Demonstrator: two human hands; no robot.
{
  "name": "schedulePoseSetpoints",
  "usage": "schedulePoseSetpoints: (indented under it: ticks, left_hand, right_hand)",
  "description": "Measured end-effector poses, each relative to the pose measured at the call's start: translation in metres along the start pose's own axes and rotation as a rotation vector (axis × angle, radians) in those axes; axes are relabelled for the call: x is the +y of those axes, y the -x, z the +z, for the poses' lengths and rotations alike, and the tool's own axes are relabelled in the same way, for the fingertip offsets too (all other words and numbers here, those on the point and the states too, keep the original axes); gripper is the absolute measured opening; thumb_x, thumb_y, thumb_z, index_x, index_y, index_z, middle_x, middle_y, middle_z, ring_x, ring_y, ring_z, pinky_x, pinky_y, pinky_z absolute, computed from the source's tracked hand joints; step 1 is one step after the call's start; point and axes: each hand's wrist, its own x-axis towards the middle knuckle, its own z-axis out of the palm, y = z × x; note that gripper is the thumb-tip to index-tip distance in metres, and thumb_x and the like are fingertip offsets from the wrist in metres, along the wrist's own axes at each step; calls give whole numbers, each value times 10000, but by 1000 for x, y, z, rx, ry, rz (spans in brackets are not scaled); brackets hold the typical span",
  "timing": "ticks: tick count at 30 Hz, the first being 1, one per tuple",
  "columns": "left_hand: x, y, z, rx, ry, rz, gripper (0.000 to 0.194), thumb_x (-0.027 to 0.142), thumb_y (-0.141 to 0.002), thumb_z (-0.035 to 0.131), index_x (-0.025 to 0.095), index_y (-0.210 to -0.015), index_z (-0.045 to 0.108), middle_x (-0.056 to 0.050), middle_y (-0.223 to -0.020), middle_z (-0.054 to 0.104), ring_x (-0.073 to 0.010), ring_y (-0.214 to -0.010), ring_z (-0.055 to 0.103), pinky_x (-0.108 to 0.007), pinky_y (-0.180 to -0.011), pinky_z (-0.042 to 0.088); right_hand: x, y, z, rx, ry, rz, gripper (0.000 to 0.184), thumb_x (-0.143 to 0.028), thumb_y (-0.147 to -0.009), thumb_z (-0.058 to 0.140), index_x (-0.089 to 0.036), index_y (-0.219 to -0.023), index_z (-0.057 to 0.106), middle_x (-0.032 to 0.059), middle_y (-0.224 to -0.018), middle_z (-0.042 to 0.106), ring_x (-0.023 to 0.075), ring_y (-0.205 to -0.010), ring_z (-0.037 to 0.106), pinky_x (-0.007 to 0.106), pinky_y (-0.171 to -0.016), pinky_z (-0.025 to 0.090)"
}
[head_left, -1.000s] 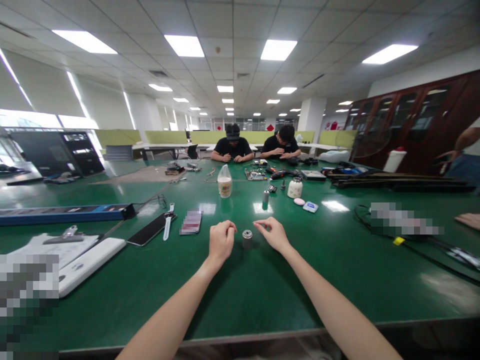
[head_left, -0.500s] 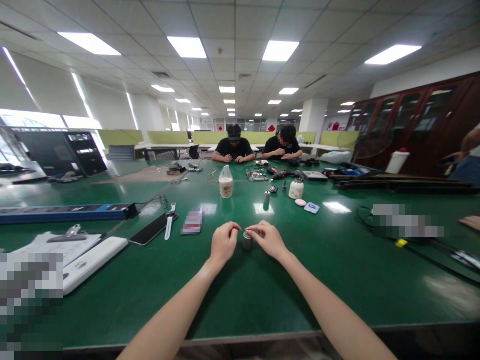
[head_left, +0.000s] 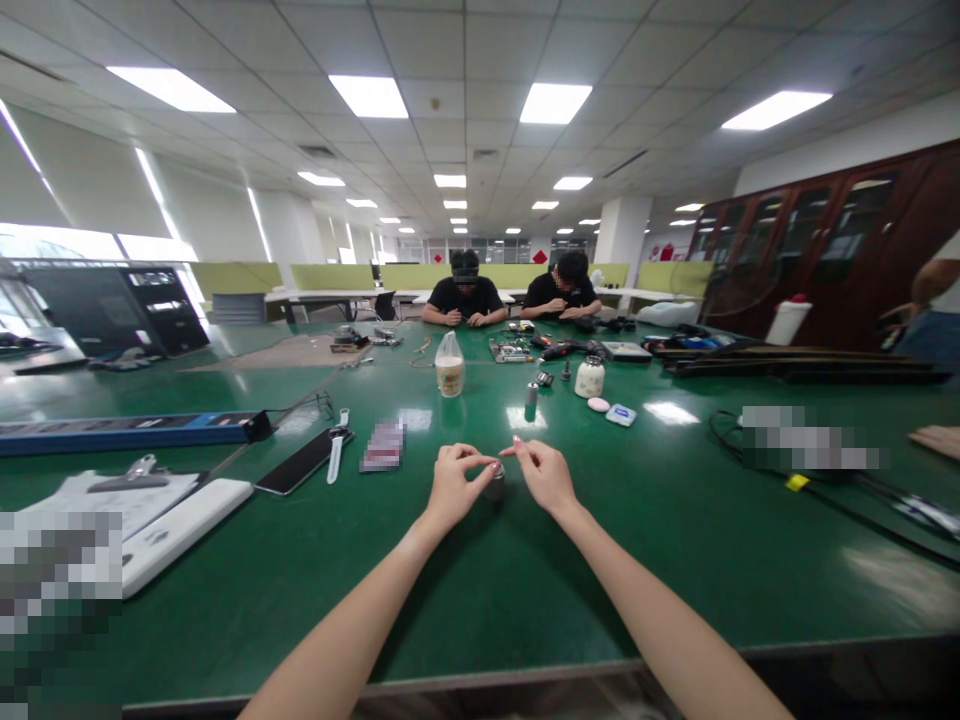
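A small grey metal cylinder [head_left: 494, 487] stands upright on the green table in front of me, its top partly covered by fingers. My left hand [head_left: 459, 482] is closed, thumb and forefinger pinched at the cylinder's top from the left. Just to the right is my right hand [head_left: 547, 474], its thumb and forefinger apart and its other fingers curled; nothing shows between them. The forefinger points towards the cylinder's top. Farther back stands a second metal cylinder [head_left: 532, 394], with a small dark part [head_left: 545, 379] beside it.
A patterned white jar [head_left: 589, 378], a pink lid [head_left: 598, 405] and a bagged cup [head_left: 450, 372] stand beyond my hands. On the left lie a watch [head_left: 337, 450], a phone [head_left: 295, 464] and a clipboard [head_left: 142, 475]. Cables [head_left: 840, 495] lie right. Two people sit opposite.
My left thumb and forefinger have come onto the cylinder's top. My right fingers have lifted off it and parted. The view has shifted slightly.
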Motion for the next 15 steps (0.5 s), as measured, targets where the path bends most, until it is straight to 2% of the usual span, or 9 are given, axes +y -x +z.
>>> schedulePoseSetpoints:
  ticks: [4, 8, 12, 15]
  left_hand:
    - [-2, -5, -3, 36, -21, -16, 153, 384, -807, 650, 288, -858, 758, -24, -864, 646, -192, -902, 521, -338, -845, 418]
    - [-17, -8, -11, 73, -176, -159, 178, 411, -826, 617, 326, -897, 756, -32, -892, 645, -217, -934, 499, -357, -844, 401]
    - [-36, -5, -16, -41, -347, -303, 184, 432, -806, 618, 334, -865, 762, -55, -948, 626, -261, -977, 470, -384, -831, 379]
    - [-42, -1, -15, -121, -393, -355, 192, 435, -796, 616, 333, -875, 758, -66, -976, 612, -277, -1000, 459, -384, -820, 372]
  right_hand:
    - [1, -1, -1, 34, -13, 10, 498, -511, -934, 356, -243, -834, 764, 8, -621, 600, 122, -580, 529, 232, -565, 343]
    - [3, -2, 0, 26, -18, 15, 495, -503, -934, 362, -248, -789, 761, 6, -639, 621, 124, -586, 541, 235, -583, 350]
    - [3, -2, 0, 11, -10, 10, 483, -495, -933, 372, -256, -769, 759, -5, -621, 623, 120, -568, 537, 238, -583, 343]
    - [3, -2, -1, 7, 3, -1, 475, -487, -935, 377, -260, -767, 760, -12, -604, 618, 116, -552, 529, 239, -587, 338]
